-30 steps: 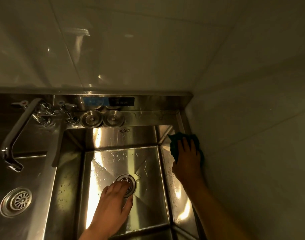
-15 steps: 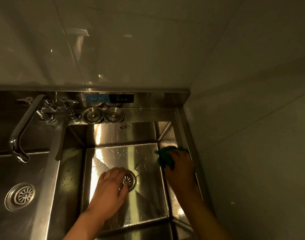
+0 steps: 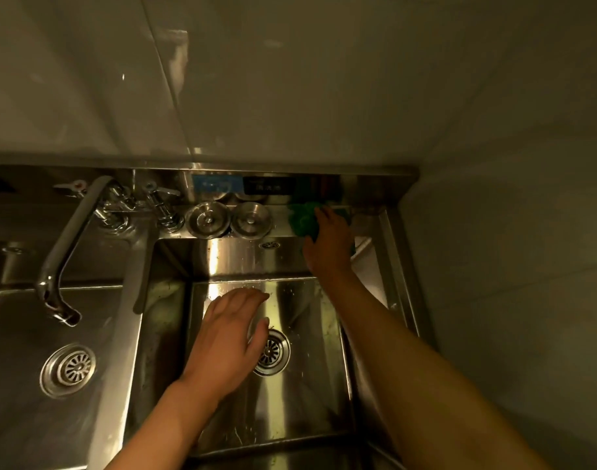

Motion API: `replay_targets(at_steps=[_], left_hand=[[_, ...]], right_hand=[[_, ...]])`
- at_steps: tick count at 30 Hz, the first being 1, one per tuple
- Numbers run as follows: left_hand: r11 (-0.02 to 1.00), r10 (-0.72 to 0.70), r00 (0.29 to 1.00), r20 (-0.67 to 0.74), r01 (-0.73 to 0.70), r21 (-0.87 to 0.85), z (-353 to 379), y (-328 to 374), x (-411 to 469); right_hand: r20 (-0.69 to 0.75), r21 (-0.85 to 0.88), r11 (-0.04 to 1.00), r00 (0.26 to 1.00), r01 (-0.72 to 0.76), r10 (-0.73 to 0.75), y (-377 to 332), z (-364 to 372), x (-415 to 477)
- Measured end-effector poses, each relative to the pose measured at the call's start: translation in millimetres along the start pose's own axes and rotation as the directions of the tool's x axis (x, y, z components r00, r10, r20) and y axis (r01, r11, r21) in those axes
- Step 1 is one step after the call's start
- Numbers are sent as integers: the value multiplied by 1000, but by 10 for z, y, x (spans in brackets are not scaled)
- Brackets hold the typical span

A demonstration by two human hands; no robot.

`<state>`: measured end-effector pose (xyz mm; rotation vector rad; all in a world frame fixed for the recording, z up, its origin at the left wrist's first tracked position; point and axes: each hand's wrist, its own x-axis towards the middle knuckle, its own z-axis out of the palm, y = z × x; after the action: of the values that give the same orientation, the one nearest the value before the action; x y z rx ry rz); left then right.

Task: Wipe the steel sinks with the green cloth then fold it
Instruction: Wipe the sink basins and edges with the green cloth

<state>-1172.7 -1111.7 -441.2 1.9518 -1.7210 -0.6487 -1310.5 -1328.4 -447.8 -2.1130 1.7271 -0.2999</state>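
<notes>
Two steel sinks lie side by side. The right sink (image 3: 310,385) has a round drain (image 3: 273,352) in its wet floor. My left hand (image 3: 231,334) hovers flat over that floor, fingers apart, partly covering the drain and holding nothing. My right hand (image 3: 329,244) reaches to the back ledge and presses the bunched green cloth (image 3: 302,217) against it, just right of two steel plugs. The left sink (image 3: 25,334) shows its own drain (image 3: 68,369).
A steel tap (image 3: 69,245) curves from the back ledge over the left sink, with two valve handles (image 3: 154,198) behind it. Two round steel plugs (image 3: 229,220) sit on the ledge. Tiled walls close in behind and on the right (image 3: 510,266).
My right hand carried the green cloth from the sink's right side up to the back ledge. My left hand shifted slightly forward over the drain. The view moved closer.
</notes>
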Motion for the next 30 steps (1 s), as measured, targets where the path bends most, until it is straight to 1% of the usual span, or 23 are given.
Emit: replay_targets(at_steps=[2, 4, 7, 9, 11, 15, 19, 22, 24, 26, 28, 30], left_hand=[[1000, -7, 1000, 4, 7, -1, 13, -71, -38], [1000, -24, 1000, 12, 24, -10, 32, -124, -75], [999, -30, 999, 42, 31, -14, 77, -123, -124], [1000, -15, 998, 61, 15, -3, 125, -99, -173], [1000, -20, 996, 90, 20, 12, 156, -94, -240], [999, -27, 993, 113, 23, 37, 141, -118, -385], [997, -29, 994, 108, 21, 79, 35, -177, -581], [987, -44, 993, 106, 27, 157, -124, -279, -743], [971, -50, 990, 129, 17, 240, -254, -389, -859], [939, -79, 985, 151, 23, 343, -410, -542, -966], [894, -103, 984, 144, 28, 447, -550, -731, -1062], [863, -149, 977, 151, 54, 503, -664, -904, -1155]], right_hand=[[41, -162, 987, 999, -8, 15, -40, 190, 46], [46, -223, 975, 999, 14, -3, -45, 271, 55], [83, -314, 940, 990, 132, -111, 65, 253, 23], [112, -333, 923, 980, 192, -164, 154, 180, -5], [131, -324, 923, 976, 209, -175, 221, 104, -61], [164, -290, 948, 983, 129, -83, 393, 39, -366], [122, -98, 995, 992, 27, -15, 547, 171, -995], [161, 123, 986, 983, -112, 91, 582, 403, -1363], [226, 304, 915, 953, -267, 202, 521, 550, -1508], [316, 464, 793, 910, -395, 268, 380, 680, -1604], [402, 568, 679, 877, -465, 263, 178, 811, -1664], [457, 638, 577, 854, -510, 249, -65, 950, -1700]])
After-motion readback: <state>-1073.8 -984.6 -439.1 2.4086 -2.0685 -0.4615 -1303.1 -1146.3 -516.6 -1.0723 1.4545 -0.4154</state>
